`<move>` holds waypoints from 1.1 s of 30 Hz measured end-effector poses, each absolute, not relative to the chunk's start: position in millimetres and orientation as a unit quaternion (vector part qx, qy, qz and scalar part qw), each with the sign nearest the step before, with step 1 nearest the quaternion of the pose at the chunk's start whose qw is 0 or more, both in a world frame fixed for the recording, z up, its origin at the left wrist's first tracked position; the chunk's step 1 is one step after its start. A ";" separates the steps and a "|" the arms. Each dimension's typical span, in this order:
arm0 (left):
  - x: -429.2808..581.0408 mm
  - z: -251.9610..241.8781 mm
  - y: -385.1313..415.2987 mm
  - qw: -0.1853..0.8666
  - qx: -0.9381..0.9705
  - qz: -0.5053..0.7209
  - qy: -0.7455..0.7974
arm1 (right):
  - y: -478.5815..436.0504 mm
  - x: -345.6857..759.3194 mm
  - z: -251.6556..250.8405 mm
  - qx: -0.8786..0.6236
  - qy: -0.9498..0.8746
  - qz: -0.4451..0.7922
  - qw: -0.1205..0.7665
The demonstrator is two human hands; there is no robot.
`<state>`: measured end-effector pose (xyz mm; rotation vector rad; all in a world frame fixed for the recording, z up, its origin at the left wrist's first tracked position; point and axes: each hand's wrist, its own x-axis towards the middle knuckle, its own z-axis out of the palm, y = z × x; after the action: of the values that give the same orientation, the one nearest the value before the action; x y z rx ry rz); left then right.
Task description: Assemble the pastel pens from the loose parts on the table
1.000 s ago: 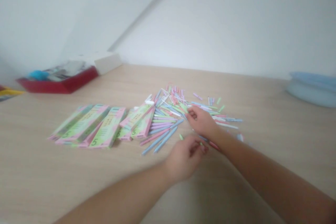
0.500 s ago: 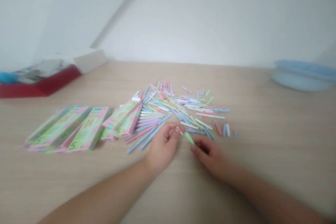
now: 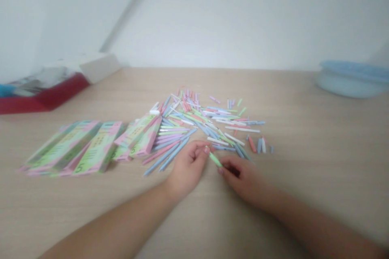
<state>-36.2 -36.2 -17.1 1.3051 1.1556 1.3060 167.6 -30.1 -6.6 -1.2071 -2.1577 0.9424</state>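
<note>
In the head view my right hand point(image 3: 238, 173) grips a light green pen point(image 3: 215, 159) by its near end, thumb and fingers closed around it. The pen's far end reaches the fingertips of my left hand point(image 3: 190, 166), which are pinched together there. A small pale piece shows at the left fingertips, too blurred to name. Just beyond both hands lies a loose pile of pastel pens and pen parts point(image 3: 208, 123) in blue, white, green, pink and purple. Several finished-looking pens point(image 3: 172, 153) lie side by side left of my left hand.
Green and pink boxes point(image 3: 95, 147) marked 5 lie in a slanted row at the left. Behind them sits a red tray point(image 3: 57, 95) with mixed items. A light blue round container point(image 3: 349, 83) stands at the back right. Short caps point(image 3: 252, 144) lie right of the pile.
The green pen's far end has come closer to my left fingertips, narrowing the gap between the hands. The reddish bit seen between them is now mostly hidden. The view has shifted slightly.
</note>
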 end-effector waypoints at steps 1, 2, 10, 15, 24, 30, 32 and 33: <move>-37.0 -15.9 -37.3 0.458 0.543 0.524 0.470 | -30.1 167.3 -6.8 -0.442 -0.789 0.347 0.248; -38.1 -14.2 -38.6 0.451 0.559 0.514 0.469 | -29.9 167.2 -7.3 -0.440 -0.786 0.352 0.253; -47.1 0.7 -49.7 0.259 0.780 0.363 0.439 | -26.5 169.3 -19.7 -0.406 -0.731 0.437 0.331; -47.1 2.0 -50.2 0.217 0.818 0.338 0.412 | -26.2 169.3 -21.9 -0.410 -0.721 0.448 0.333; -58.9 -2.9 -37.0 0.070 0.810 0.231 0.535 | -21.0 186.4 1.1 -0.463 -0.731 0.327 0.380; -58.5 -7.5 -33.8 0.070 0.811 0.198 0.546 | -12.4 189.4 -6.1 -0.452 -0.681 0.433 0.381; -58.0 -8.2 -33.5 0.069 0.808 0.202 0.550 | -12.2 190.2 -7.5 -0.448 -0.692 0.428 0.371; -58.1 -8.4 -33.0 0.069 0.807 0.203 0.551 | -12.7 190.6 -7.6 -0.445 -0.697 0.425 0.368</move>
<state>-58.1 -33.0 -8.4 2.4280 1.6581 0.6115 190.6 -12.7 -7.6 -1.1419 -1.7905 1.0924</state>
